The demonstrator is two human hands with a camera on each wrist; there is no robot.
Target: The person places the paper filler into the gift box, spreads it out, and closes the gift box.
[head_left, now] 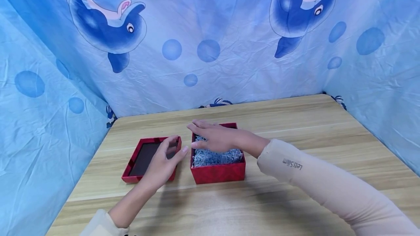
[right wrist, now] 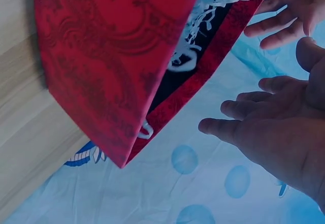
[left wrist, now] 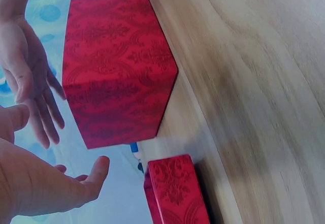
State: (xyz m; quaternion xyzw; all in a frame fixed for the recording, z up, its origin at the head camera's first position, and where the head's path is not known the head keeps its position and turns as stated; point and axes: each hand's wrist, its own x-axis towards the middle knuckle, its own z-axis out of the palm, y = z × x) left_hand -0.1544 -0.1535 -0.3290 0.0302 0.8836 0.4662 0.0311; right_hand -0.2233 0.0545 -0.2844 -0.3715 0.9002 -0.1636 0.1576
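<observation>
Head view — right hand (head_left: 216,137) over box (head_left: 218,174), left hand (head_left: 162,165) over lid (head_left: 144,157)

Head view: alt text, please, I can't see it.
The right hand hovers over an open red box of blue shredded paper; the left hand is near a shallow red lid lying inside up on the wooden table before a dolphin-print backdrop.

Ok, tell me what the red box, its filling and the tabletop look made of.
Red box: probably rigid cardboard with a matte patterned paper or fabric cover, judging by its crisp edges and dark scrollwork. Filling: likely shredded paper, pale blue, in thin crinkled strands; plastic is possible. Tabletop: wood or wood-look laminate, with streaky grain and a soft sheen.
</observation>
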